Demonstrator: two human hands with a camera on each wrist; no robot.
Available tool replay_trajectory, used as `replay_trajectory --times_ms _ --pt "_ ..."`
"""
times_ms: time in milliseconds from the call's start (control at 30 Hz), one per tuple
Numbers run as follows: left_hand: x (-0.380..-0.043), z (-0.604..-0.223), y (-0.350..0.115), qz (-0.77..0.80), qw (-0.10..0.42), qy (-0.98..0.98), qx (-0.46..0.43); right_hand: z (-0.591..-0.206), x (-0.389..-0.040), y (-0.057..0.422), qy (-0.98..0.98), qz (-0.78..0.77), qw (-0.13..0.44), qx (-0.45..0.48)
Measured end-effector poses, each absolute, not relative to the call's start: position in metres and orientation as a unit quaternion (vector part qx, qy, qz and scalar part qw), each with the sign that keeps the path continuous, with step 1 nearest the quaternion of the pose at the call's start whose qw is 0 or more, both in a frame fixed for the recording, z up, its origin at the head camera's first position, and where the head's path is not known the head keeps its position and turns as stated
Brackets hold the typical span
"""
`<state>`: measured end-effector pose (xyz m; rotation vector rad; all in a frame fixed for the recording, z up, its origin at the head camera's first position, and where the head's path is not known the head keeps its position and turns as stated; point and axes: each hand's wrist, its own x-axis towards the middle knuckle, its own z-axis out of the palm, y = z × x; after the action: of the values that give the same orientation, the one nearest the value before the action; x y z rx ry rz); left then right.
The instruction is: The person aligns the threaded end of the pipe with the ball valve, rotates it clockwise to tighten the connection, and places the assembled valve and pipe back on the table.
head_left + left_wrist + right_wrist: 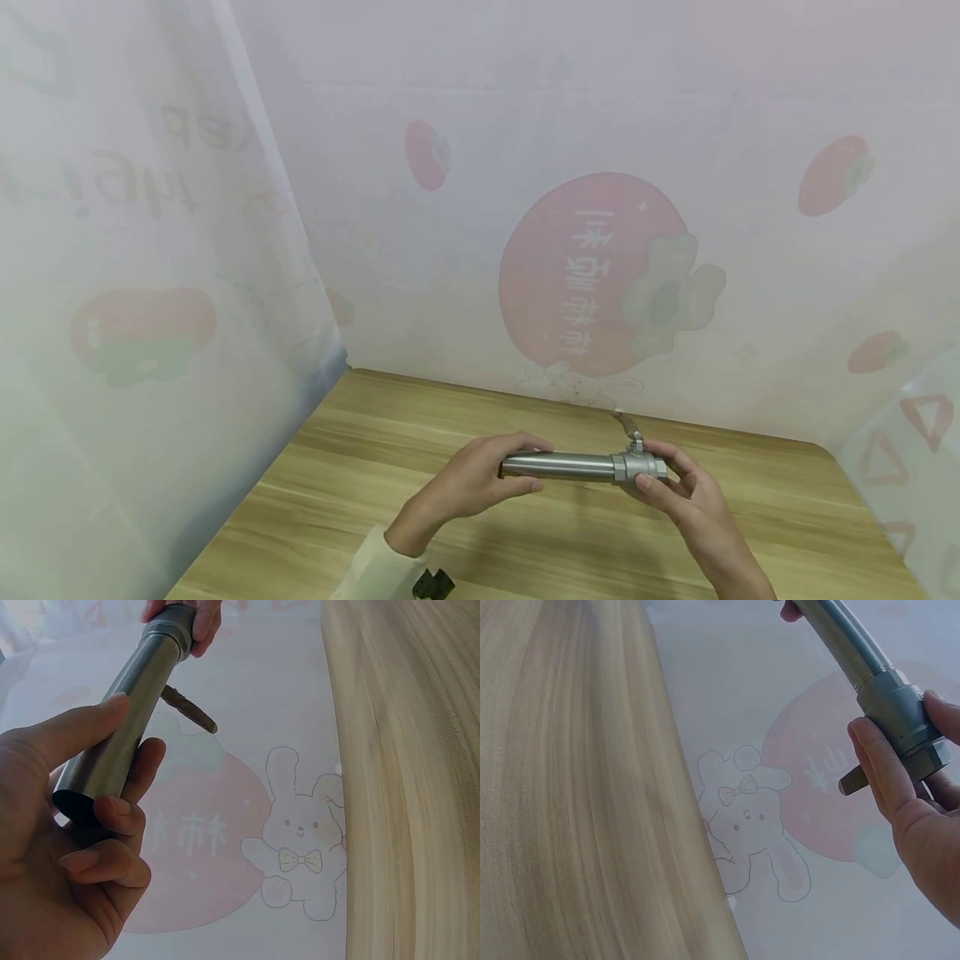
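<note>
A straight, shiny metal pipe [573, 467] is joined at its right end to a steel ball valve [636, 468], and both are held up level over the table. Thumb and fingers of my left hand [476, 475] grip the pipe near its open left end; the dark opening of the pipe [120, 742] shows in the left wrist view. My right hand [697, 500] holds the valve body, thumb on the near side and fingers behind. From the valve a lever handle [628, 425] sticks out toward the back wall. In the right wrist view, the fingers partly cover the valve [900, 712].
Beneath the hands lies a wood-grain table [360, 467]. A white curtain [450, 275] printed with red fruit and a rabbit stands along its back edge, with another printed curtain [150, 433] on the left. At my left sleeve [382, 567] sits a small black object [433, 583].
</note>
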<state>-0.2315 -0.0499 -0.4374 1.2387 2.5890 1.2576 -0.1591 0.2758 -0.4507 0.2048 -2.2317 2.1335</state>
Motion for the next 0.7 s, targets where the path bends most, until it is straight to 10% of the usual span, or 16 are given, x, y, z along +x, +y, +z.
replay_trajectory --times_ms 700 --pt "-0.2323 -0.4374 -0.0513 0.402 0.004 0.823 0.401 -0.4516 -0.1590 0.2768 -0.715 0.697 0.022 0.057"
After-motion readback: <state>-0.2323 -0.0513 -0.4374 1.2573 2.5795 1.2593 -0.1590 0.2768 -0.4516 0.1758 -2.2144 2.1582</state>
